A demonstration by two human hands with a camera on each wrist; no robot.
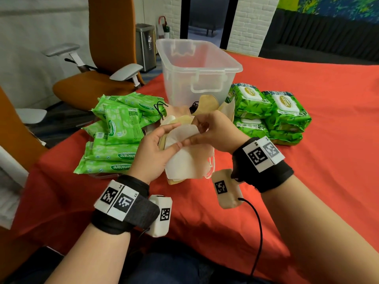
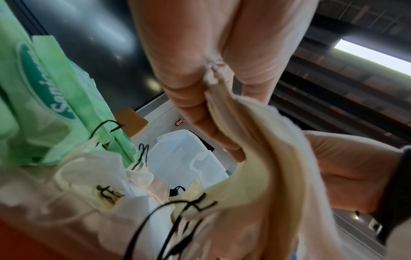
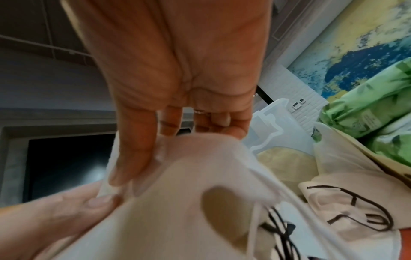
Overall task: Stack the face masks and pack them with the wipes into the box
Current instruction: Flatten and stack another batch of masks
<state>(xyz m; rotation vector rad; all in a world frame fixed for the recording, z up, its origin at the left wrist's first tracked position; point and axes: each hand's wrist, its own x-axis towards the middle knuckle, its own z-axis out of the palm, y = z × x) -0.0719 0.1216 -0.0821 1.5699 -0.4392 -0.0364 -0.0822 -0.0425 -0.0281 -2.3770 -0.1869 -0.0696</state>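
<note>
Both hands hold a small stack of folded face masks, white, beige and pink, just above the red tablecloth. My left hand grips the stack from the left, thumb on top. My right hand pinches the top white mask at its far edge. More loose masks with black ear loops lie behind, against the clear plastic box. The box's inside shows nothing I can make out. Light green wipe packs are piled left; darker green wipe packs are stacked right.
The red-covered table stretches to the right and toward me. An orange office chair stands off the table's left corner, with a steel bin behind it. A black cable trails from the right wrist camera.
</note>
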